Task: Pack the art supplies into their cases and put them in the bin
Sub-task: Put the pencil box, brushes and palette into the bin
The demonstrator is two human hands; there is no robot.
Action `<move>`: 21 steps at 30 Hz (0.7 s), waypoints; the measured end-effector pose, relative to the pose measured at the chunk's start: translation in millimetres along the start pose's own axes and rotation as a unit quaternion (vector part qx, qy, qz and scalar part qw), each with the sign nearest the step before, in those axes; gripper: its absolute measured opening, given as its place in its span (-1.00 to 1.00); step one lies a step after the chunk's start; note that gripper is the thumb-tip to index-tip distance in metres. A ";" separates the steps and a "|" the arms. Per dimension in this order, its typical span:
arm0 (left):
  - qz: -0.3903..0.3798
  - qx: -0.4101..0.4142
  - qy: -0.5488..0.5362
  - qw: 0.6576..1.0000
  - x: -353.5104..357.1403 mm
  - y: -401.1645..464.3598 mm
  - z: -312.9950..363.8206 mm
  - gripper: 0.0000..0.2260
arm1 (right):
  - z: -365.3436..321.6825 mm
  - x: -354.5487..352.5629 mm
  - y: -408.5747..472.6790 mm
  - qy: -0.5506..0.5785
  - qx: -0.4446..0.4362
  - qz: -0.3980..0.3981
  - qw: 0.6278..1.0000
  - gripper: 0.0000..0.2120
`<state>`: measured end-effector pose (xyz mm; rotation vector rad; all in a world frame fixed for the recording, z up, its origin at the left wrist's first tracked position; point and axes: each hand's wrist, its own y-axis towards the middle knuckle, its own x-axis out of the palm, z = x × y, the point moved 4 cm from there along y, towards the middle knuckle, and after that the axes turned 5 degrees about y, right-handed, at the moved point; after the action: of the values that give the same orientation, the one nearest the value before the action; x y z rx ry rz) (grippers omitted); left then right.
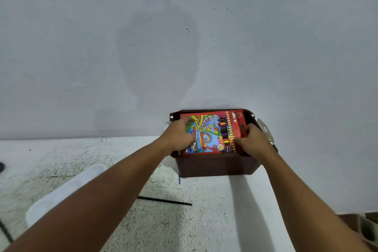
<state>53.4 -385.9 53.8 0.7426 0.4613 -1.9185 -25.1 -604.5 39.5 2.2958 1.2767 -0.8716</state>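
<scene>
- Pencil box [212,132] lies flat across top of brown bin [216,164], against wall; bin's inside hidden.
- Left hand [180,134] grips box's left edge; fingertips hidden.
- Right hand [252,139] grips right edge.
- Black stick [164,200] on counter [122,170]; clear tray [67,190] partly behind left forearm.

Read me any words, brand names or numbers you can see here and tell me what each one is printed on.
"Color Pencil", a likely reading of the upside-down script: on the red pencil box lying in the brown bin.
Logo at the box's far right corner: too blurred to read.
Number in the round yellow badge: too small to read.
No other text is visible.
</scene>
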 end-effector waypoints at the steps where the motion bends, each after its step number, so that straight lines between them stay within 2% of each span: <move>1: -0.007 0.017 0.071 0.997 1.1 2.2 2.1 -0.52 | 0.4 3.7 -0.3 -0.032 0.001 -0.019 0.999 -0.69; 4: -0.054 0.051 0.229 0.971 10.4 5.7 5.3 -0.53 | 2.0 11.7 -0.7 -0.123 0.002 -0.058 0.991 -0.74; 7: -0.104 0.075 0.328 0.936 19.5 4.1 4.2 -0.60 | 2.6 13.0 1.3 -0.147 0.018 -0.067 0.987 -0.67; 10: -0.106 0.109 0.396 0.906 18.7 0.2 4.3 -0.69 | 3.2 14.8 2.2 -0.169 0.030 -0.077 0.982 -0.62; 14: -0.054 0.153 0.474 0.866 15.9 -7.7 1.9 -0.78 | 2.7 16.3 2.6 -0.194 0.045 -0.093 0.976 -0.58; 18: 0.018 0.213 0.491 0.844 13.9 -12.7 -5.7 -0.79 | 2.6 20.1 2.3 -0.198 0.046 -0.102 0.974 -0.57; 20: 0.068 0.247 0.448 0.856 7.8 -14.9 -7.4 -0.79 | 3.4 20.9 2.5 -0.199 0.046 -0.100 0.974 -0.57; 21: 0.097 0.250 0.403 0.875 1.4 -17.5 -9.8 -0.78 | 3.7 21.0 2.4 -0.201 0.047 -0.097 0.974 -0.57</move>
<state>40.1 -373.2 45.6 1.8830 0.3557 -1.4700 -16.0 -594.8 22.7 1.9409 1.3074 -1.4084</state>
